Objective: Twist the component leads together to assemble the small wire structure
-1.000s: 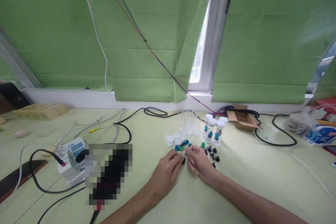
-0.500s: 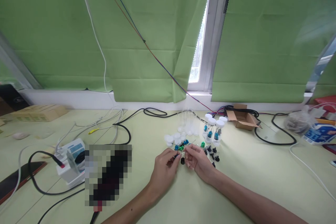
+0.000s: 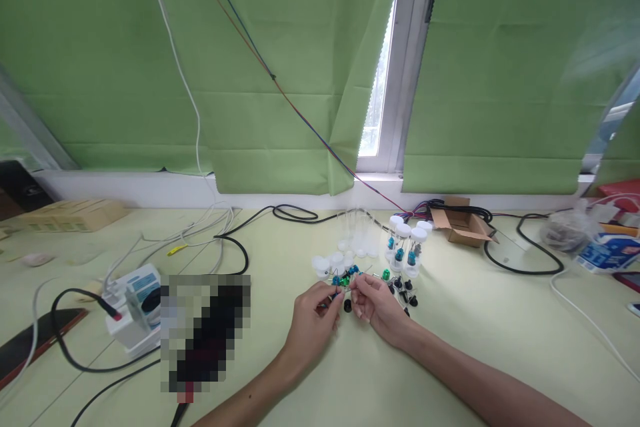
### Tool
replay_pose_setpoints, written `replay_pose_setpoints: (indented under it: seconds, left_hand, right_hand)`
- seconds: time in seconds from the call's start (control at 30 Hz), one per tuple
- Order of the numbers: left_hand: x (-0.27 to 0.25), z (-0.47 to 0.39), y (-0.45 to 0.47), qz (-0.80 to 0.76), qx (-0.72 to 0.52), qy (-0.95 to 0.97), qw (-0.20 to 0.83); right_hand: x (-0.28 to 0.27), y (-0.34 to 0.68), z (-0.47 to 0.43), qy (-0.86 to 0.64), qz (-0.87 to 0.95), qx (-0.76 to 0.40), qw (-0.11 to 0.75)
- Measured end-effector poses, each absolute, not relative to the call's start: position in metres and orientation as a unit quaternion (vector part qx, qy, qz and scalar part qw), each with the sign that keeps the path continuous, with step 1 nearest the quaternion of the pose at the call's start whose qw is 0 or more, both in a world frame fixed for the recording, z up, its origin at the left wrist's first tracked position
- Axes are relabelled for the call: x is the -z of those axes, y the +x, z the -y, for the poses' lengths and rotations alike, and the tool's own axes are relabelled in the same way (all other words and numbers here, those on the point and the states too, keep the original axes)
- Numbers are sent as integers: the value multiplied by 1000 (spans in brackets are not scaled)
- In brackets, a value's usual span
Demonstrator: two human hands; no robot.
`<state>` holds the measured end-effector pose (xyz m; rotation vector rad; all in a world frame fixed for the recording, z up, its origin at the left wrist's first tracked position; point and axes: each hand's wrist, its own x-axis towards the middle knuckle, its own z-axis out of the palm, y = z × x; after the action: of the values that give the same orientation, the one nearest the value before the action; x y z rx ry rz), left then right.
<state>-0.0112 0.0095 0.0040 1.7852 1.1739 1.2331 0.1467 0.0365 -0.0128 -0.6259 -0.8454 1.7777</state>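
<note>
My left hand (image 3: 314, 317) pinches a small dark part (image 3: 335, 294) between thumb and fingers. Facing it, my right hand (image 3: 381, 310) has its fingertips closed on a thin metal rod (image 3: 351, 289) that reaches toward the left fingers. Fingers hide much of both pieces. Just beyond lie small blue parts (image 3: 354, 269) and green parts (image 3: 386, 274). Several black pieces with thin metal stems (image 3: 409, 285) are scattered right of my right hand. A round black piece (image 3: 348, 305) rests on the table between the hands.
White caps (image 3: 336, 259) lie behind the parts, with clear empty tubes (image 3: 361, 240) standing behind. White-capped tubes (image 3: 411, 255) holding blue parts stand to the right. An open cardboard box (image 3: 461, 230) is farther back. Left are a white power adapter (image 3: 133, 320), black cables and a blurred-out area.
Both hands stay almost in place, still pinching close together. The right fingertips have shifted very slightly; the whole view has moved a little.
</note>
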Motion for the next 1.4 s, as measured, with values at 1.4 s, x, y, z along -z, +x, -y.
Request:
replay_pose_setpoints:
  seconds: [1.4]
  left_hand:
    - [-13,-2,-13,-403,-447,773,199]
  right_hand:
    - [8,144,-36,-306,367,-724,497]
